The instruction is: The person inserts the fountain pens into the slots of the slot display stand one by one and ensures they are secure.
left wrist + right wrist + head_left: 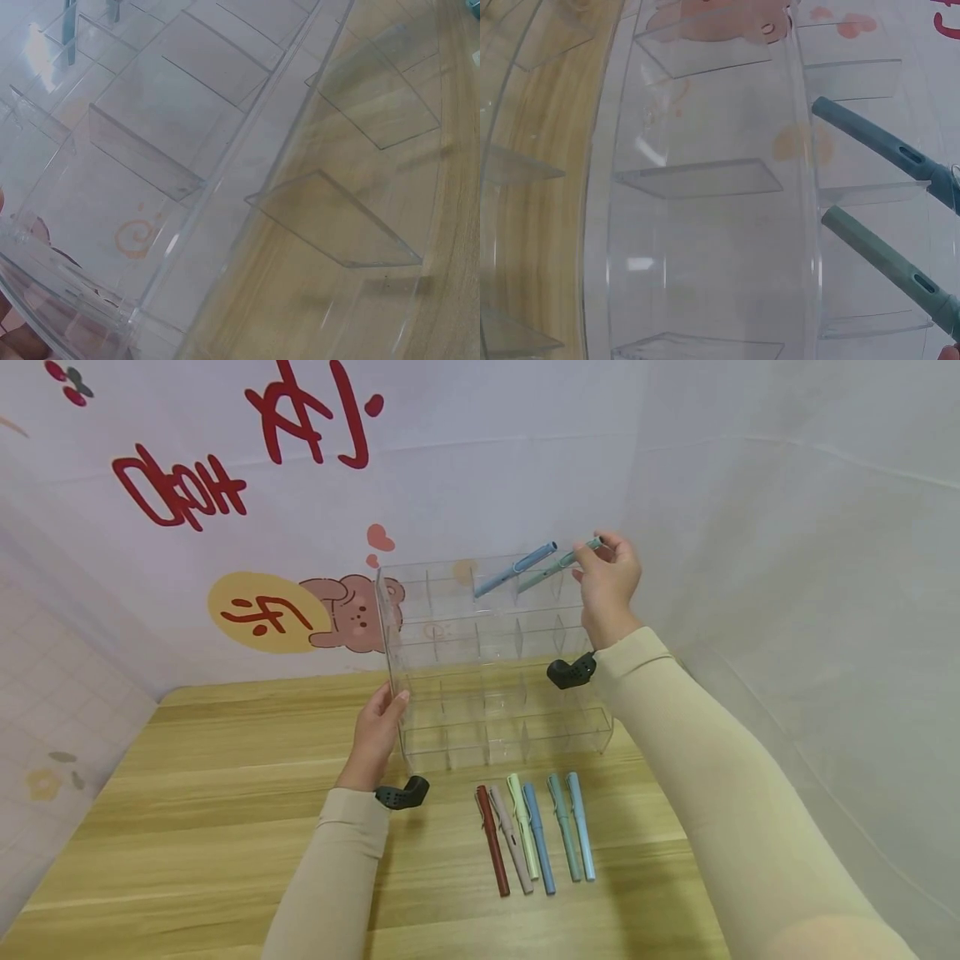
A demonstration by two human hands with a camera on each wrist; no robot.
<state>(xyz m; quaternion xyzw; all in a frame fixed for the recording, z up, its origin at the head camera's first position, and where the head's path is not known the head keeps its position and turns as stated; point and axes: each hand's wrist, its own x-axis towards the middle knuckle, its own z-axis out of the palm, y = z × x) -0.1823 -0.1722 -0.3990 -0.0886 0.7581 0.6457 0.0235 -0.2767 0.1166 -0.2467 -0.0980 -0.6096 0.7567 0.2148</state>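
A clear acrylic rack (465, 745) with several divided tiers stands on the table. My left hand (377, 731) grips its left side panel, thumb in front; only bits of fingers (22, 341) show in the left wrist view. At the top tier my right hand (611, 581) pinches the upper end of a green pen (553, 570). The pen slants, its lower end within a top compartment. A blue pen (516, 569) leans the same way in the compartment to its left. In the right wrist view the green pen (885, 259) lies below the blue pen (877, 139).
In front of the rack lie a dark red pen (492, 841), a greyish-pink pen (512, 841), a yellow-green pen (523, 828), a blue pen (539, 839), a green pen (564, 828) and a light blue pen (581, 827). A printed white cloth (525, 460) hangs behind.
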